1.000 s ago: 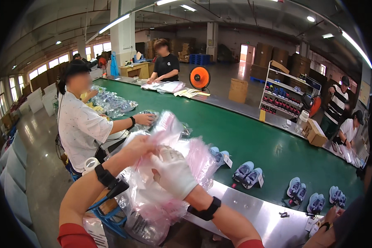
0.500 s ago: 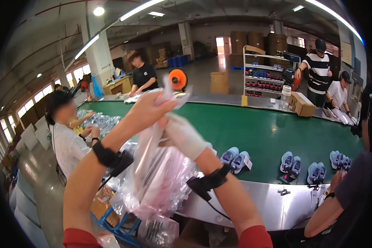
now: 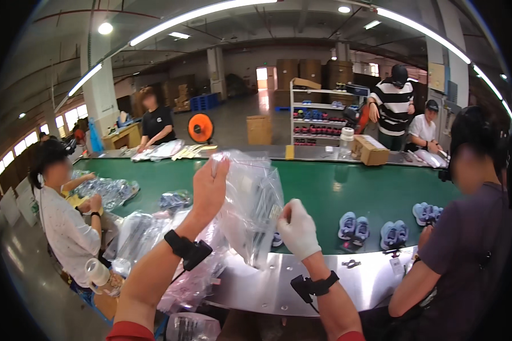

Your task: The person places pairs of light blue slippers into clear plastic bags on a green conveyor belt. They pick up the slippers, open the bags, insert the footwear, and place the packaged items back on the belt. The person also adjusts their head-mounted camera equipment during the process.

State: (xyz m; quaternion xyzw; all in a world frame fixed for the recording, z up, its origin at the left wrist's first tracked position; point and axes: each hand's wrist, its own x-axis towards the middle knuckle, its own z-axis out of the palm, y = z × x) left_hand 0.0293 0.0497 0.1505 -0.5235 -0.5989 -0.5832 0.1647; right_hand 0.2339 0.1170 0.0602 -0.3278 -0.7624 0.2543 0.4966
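Bag [image 3: 250,204] now pulled free of the pile [image 3: 170,250] & held up over near belt [image 3: 324,193]: left hand [image 3: 209,190] pinching top, gloved right hand [image 3: 297,230] gripping lower edge, so it's separated, ready for handling.

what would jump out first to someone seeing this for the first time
A clear plastic bag held up at centre, the bare left hand at its top and the gloved right hand at its lower edge. Behind it runs a green conveyor belt carrying small blue shoes at right.
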